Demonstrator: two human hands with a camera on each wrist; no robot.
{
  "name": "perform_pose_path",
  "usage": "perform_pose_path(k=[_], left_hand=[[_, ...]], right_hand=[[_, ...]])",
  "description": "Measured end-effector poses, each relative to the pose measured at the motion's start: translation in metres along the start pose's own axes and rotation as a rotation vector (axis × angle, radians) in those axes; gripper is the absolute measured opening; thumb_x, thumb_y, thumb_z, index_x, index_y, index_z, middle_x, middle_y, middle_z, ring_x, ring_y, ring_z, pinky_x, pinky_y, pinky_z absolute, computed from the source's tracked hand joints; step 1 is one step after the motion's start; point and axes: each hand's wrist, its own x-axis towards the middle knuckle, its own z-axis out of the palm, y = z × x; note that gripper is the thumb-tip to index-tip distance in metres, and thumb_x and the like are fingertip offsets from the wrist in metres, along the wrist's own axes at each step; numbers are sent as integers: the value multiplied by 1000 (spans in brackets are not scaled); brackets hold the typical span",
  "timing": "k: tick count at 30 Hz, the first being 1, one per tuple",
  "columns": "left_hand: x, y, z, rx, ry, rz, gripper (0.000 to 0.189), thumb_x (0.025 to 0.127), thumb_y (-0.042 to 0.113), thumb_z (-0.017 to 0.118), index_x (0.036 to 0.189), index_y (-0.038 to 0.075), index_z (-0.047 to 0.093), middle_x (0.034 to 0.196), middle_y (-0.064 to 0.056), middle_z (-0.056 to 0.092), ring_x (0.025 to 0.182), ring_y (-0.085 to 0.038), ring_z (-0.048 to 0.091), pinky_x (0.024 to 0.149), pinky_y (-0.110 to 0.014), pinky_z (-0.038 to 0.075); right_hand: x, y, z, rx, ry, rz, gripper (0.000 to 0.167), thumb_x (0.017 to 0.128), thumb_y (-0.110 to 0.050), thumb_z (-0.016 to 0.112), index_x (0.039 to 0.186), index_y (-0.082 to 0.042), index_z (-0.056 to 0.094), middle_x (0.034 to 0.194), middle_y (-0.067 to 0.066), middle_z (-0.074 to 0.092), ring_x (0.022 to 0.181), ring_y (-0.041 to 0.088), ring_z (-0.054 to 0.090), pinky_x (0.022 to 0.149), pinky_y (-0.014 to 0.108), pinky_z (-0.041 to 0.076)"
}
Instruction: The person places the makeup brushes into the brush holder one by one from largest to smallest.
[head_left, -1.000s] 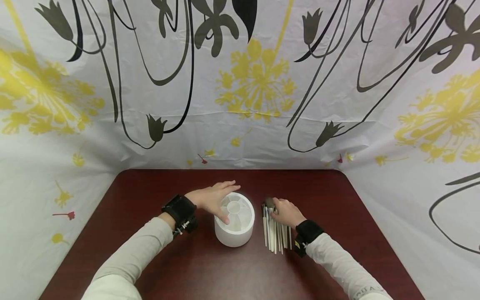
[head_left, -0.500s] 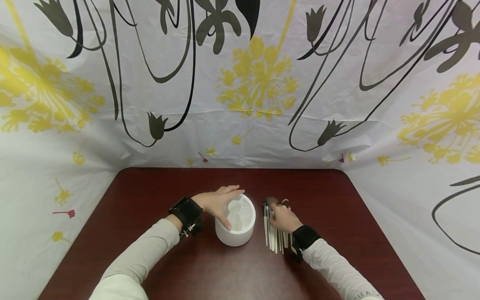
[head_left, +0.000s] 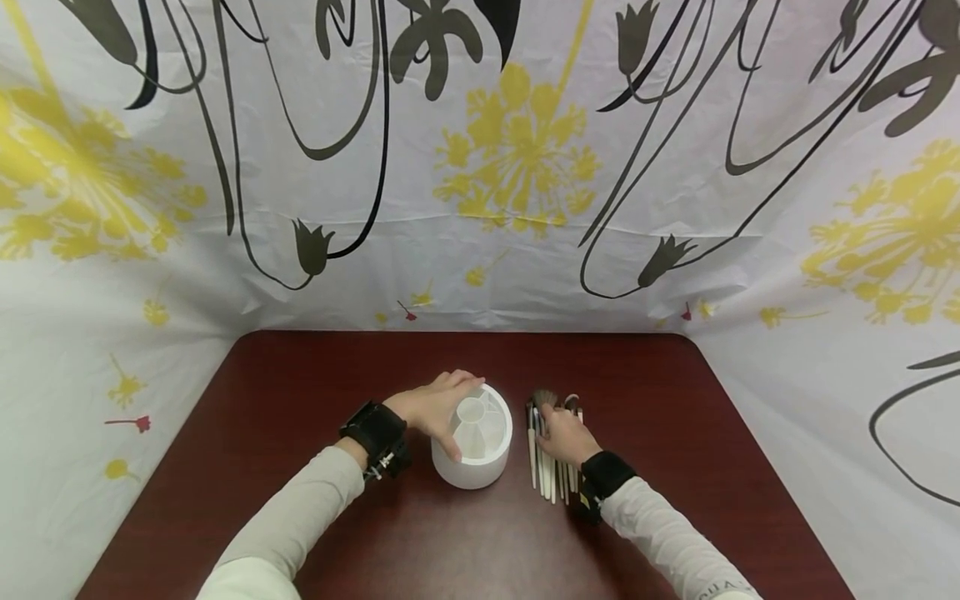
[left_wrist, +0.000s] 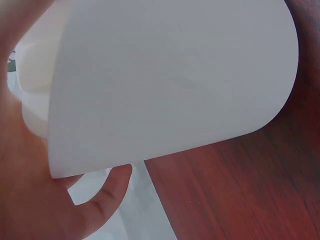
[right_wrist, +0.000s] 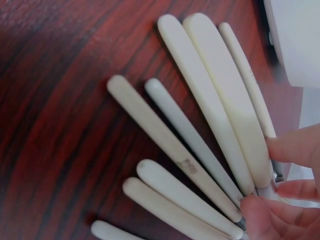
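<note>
A round white makeup brush holder (head_left: 472, 474) with divided compartments stands upright on the table. My left hand (head_left: 437, 408) grips it from the left, thumb on the near side and fingers on the far side. In the left wrist view its smooth white wall (left_wrist: 175, 85) fills most of the picture. To its right, several makeup brushes (head_left: 545, 482) with pale handles lie side by side, bristles away from me. My right hand (head_left: 567, 437) pinches at the ferrules of the brushes; a wide cream handle (right_wrist: 230, 100) runs out from between its thumb and fingers.
The dark red wooden table (head_left: 360, 533) has rounded far corners. A white cloth (head_left: 510, 283) with yellow and grey flower prints hangs behind it and along both sides. Loose brush handles (right_wrist: 150, 125) fan out beside my right fingers.
My right hand has shifted slightly left over the brushes, uncovering a brush head on their right. The left hand has moved slightly right, its grip closer around the holder.
</note>
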Motion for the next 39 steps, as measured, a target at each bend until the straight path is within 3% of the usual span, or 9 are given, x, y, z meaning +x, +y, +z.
perform_pose_path(k=[17, 27, 33, 39], left_hand=[[0, 0, 3, -3, 8, -46, 121, 48, 45, 85, 144, 11, 19, 137, -4, 28, 119, -24, 32, 91, -36, 39], [1, -1, 5, -13, 15, -47, 122, 48, 45, 85, 144, 11, 19, 137, -5, 28, 118, -25, 33, 91, -36, 39], [1, -3, 7, -8, 11, -46, 122, 48, 45, 85, 144, 11, 19, 137, -5, 28, 118, -25, 34, 91, -37, 40], [1, -4, 8, 8, 14, -56, 122, 47, 45, 85, 144, 13, 18, 138, -4, 27, 118, -24, 34, 91, -35, 39]], right_hand=[[4, 0, 2, 20, -19, 60, 31, 78, -8, 65, 103, 2, 49, 56, 2, 46, 46, 12, 43, 43, 26, 34], [7, 3, 4, -16, -13, 35, 32, 77, -7, 61, 106, 3, 54, 54, -2, 44, 45, 9, 40, 44, 25, 33], [6, 5, 6, -9, -15, 1, 20, 76, -6, 59, 96, -2, 60, 50, -7, 33, 42, 6, 32, 42, 22, 27], [7, 8, 4, -18, 13, -53, 26, 78, -8, 63, 102, 1, 59, 56, -3, 43, 46, 7, 38, 44, 24, 31]])
